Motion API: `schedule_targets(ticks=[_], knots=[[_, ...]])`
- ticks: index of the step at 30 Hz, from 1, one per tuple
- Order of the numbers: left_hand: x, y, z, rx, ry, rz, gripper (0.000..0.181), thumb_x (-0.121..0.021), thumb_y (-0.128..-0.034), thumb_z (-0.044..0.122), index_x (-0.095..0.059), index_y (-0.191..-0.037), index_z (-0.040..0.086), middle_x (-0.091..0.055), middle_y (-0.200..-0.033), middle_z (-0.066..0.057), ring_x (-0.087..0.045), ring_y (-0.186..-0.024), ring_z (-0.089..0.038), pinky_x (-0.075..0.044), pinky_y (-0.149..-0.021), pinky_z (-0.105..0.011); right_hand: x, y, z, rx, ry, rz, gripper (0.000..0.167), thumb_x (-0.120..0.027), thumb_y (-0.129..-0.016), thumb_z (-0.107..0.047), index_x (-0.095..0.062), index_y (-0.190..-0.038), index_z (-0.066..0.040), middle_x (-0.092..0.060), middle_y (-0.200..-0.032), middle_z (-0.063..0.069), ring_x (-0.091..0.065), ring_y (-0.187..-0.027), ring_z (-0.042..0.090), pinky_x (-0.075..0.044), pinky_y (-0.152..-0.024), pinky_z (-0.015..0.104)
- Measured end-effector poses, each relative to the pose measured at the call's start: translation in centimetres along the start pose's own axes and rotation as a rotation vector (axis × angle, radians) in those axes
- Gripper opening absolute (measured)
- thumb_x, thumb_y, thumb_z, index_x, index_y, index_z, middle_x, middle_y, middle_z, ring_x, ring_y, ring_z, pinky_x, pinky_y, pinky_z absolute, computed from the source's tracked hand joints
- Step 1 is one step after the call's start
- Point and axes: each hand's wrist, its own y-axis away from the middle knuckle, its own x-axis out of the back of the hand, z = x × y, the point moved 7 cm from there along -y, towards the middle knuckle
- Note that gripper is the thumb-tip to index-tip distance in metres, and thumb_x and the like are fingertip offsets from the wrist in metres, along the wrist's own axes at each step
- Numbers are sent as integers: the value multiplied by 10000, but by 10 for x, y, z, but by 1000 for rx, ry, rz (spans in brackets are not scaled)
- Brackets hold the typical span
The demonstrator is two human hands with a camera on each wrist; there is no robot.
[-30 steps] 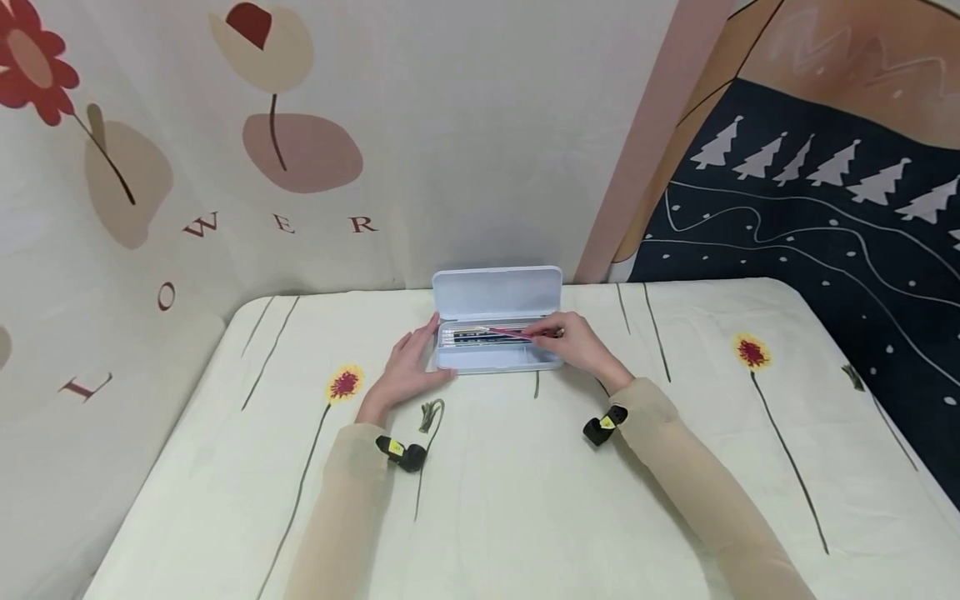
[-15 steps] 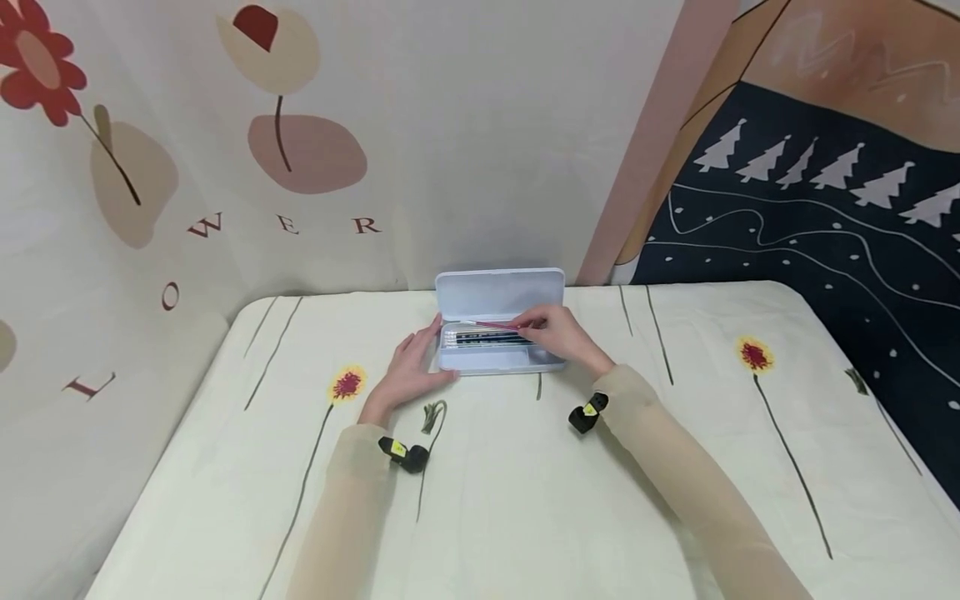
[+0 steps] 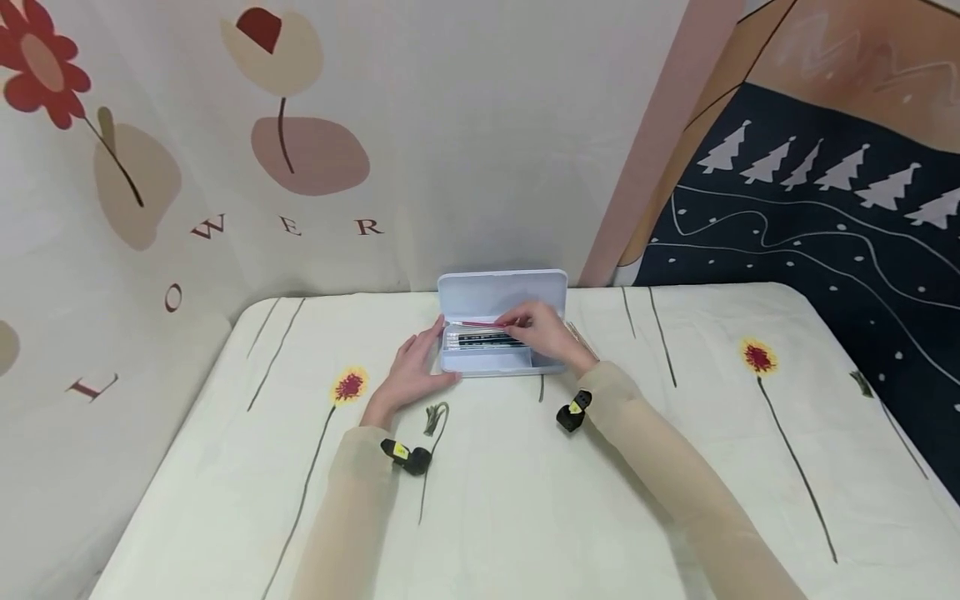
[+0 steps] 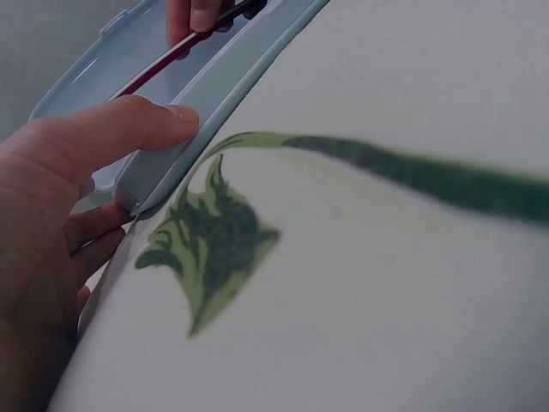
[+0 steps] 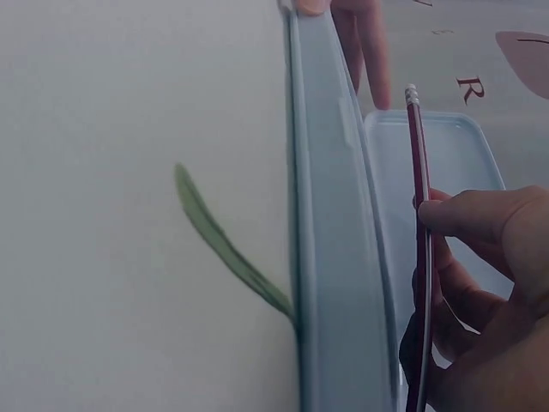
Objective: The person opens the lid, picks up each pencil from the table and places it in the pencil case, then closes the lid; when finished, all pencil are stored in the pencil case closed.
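A pale blue pencil case [image 3: 491,362] lies on the bed-like surface with its lid [image 3: 502,289] raised. Several dark striped pencils [image 3: 483,340] lie side by side in it. My left hand [image 3: 407,372] holds the case's left end, thumb on the front edge and index finger at the back corner. Over the case, my right hand [image 3: 542,332] pinches a dark red pencil [image 5: 419,163] between thumb and fingers. Its white eraser end points left, close to the base of the lid. In the left wrist view, the red pencil [image 4: 159,70] slants above the case.
The case stands near the back edge of a white flower-printed cloth [image 3: 510,492]. Behind it hangs a pale printed curtain [image 3: 480,167]. A dark tree-patterned cloth [image 3: 810,225] is at the right. Each sleeve carries a small black camera [image 3: 408,457].
My right hand has moved left and slightly back, carrying the red pencil toward the case's hinge side. The left hand keeps its place on the case.
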Motion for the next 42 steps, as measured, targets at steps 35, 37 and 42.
schedule_targets(ticks=[35, 37, 42], knots=[[-1, 0, 0, -2, -13, -8, 998, -738, -799, 329, -132, -1552, 79, -210, -1581, -105, -220, -1422, -307, -16, -1170, -429, -6, 21, 8, 5, 7, 42, 179, -625, -882, -4, -732, -1025, -5, -656, -989, 110, -591, -927, 241, -487, -839, 365], [0, 1, 1, -10, -11, -3, 1002, -739, -793, 331, -137, -1551, 72, -215, -1579, -106, -226, -1419, -309, -18, -1170, -430, -3, 25, 6, 4, -4, 52, 173, -620, -882, 0, -733, -1015, -1, -660, -986, 109, -595, -934, 245, -488, -846, 368], [0, 0, 1, -33, -8, 8, 1007, -742, -785, 333, -144, -1547, 58, -230, -1572, -114, -244, -1412, -313, -26, -1169, -439, 5, 34, 5, -37, -5, 75, 164, -617, -899, -37, -744, -1004, -43, -664, -1038, 81, -599, -1029, 252, -467, -920, 403]])
